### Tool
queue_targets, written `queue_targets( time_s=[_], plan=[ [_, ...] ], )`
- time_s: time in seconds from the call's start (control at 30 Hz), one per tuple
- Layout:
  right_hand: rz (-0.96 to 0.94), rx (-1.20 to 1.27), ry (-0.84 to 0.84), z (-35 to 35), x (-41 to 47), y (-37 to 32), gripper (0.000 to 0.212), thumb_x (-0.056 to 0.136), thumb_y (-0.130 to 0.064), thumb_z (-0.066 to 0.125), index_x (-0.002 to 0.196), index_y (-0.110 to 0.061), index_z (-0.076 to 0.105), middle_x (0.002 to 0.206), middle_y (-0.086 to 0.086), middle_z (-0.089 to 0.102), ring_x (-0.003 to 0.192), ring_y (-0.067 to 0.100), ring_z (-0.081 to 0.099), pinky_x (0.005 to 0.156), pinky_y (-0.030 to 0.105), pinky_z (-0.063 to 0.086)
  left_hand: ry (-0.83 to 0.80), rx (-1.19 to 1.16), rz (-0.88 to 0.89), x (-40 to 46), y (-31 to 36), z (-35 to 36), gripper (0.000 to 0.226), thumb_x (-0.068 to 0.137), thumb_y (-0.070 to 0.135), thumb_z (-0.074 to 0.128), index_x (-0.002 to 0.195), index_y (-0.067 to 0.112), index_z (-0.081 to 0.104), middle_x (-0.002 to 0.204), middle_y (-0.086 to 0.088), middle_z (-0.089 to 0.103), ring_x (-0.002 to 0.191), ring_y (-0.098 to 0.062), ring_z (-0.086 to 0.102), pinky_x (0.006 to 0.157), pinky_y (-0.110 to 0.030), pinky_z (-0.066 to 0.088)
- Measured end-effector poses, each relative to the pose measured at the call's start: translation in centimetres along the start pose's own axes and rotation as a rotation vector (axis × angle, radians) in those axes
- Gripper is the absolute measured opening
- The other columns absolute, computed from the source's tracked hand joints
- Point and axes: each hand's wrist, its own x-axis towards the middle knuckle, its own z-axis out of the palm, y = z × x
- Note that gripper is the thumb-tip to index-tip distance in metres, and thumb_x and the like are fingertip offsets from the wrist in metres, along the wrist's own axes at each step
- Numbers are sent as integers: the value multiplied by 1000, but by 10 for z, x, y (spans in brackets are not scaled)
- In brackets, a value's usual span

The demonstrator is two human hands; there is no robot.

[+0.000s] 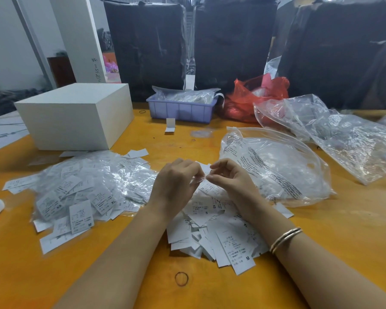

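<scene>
Two bare hands meet over the middle of the orange table (343, 230). The left hand (176, 186) and the right hand (230, 181) both have their fingers curled in, and the fingertips pinch a little clear bag (200, 179) between them, held up off the table. A white tag (205, 167) sticks up just behind the fingertips, touching the bag. I cannot tell how far it sits inside.

Right under the hands lies a heap of loose tags (221, 237), white with size letters like S, M and XS. To the left is a bigger heap of bagged tags (83, 190), all shiny with plastic. Two thin bracelets (285, 239) sit on the right wrist.

A white box (76, 117) stands behind the left heap. Farther back is a purple tray (181, 108) with plastic packs in it, and a red bag (254, 99) just beside it. Near the right hand lies a big clear bag with black print (270, 166), and more crumpled clear bags (343, 134) lie past it.

A dark rubber band (181, 278) lies flat on the table between the two arms, close to me. Tall black bundles (147, 41) wrapped in plastic stand along the far side.
</scene>
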Motion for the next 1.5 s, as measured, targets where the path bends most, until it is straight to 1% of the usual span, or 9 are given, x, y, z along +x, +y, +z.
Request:
queue_targets(
  time_s=[0.17,0.37,0.43,0.53,0.63,0.83,1.13,1.23,1.5],
  plan=[
    [73,203,1,-2,2,-2,28,73,4,68,90,-16,58,66,-10,62,65,1,59,62,10,45,3,-30,8,0,0,1,15,72,5,79,77,9,66,74,-2,67,71,-23,62,59,-32,48],
    [174,411,49,-4,5,-6,31,62,-7,66,88,-21,57,67,-8,58,63,5,51,71,30,29,41,-115,-32,-1,3,6,14,75,7,78,76,8,64,73,0,65,67,-18,60,56,-29,47],
    [143,473,105,-7,4,-8,26,65,-10,65,88,-21,59,70,-7,59,65,8,51,71,28,32,24,-352,-199,-1,5,9,12,80,12,74,77,12,63,70,6,61,65,-9,56,56,-24,46],
    [90,141,79,-11,-2,-9,30,73,-26,64,101,-17,63,85,-3,62,74,8,55,73,22,41,-1,-826,-550,1,9,9,12,79,14,74,81,19,63,75,5,66,71,-8,63,65,-22,52],
    [49,-46,-2,-5,-3,-8,28,77,-30,65,99,-12,63,83,-5,66,72,3,59,65,13,45,14,-1035,-714,3,11,8,19,77,13,76,90,16,63,84,0,70,75,-10,67,65,-19,54],
    [-20,-110,69,-7,0,-5,3,86,-9,63,85,-7,66,70,0,65,64,8,59,64,18,49,-64,-1015,-737,5,8,7,10,82,26,70,90,21,65,78,6,72,70,0,66,60,-13,49],
    [-169,-322,108,1,-2,-6,12,86,-2,63,95,-9,66,79,10,67,70,13,62,69,30,55,-26,-937,-735,4,6,9,10,88,22,64,80,16,67,72,4,66,62,3,61,54,-11,45],
    [-166,-384,30,3,-3,-6,15,86,-6,64,101,-6,66,78,7,67,67,10,61,67,26,55,14,-955,-775,3,5,9,15,88,26,64,77,16,65,74,0,63,70,-12,61,62,-27,50],
    [-80,-168,59,4,-3,-8,21,87,4,55,92,-12,68,81,1,66,71,2,60,68,20,51,21,-1086,-890,7,3,8,14,94,19,53,90,14,66,72,7,64,66,-7,56,59,-20,42]
  ],
)
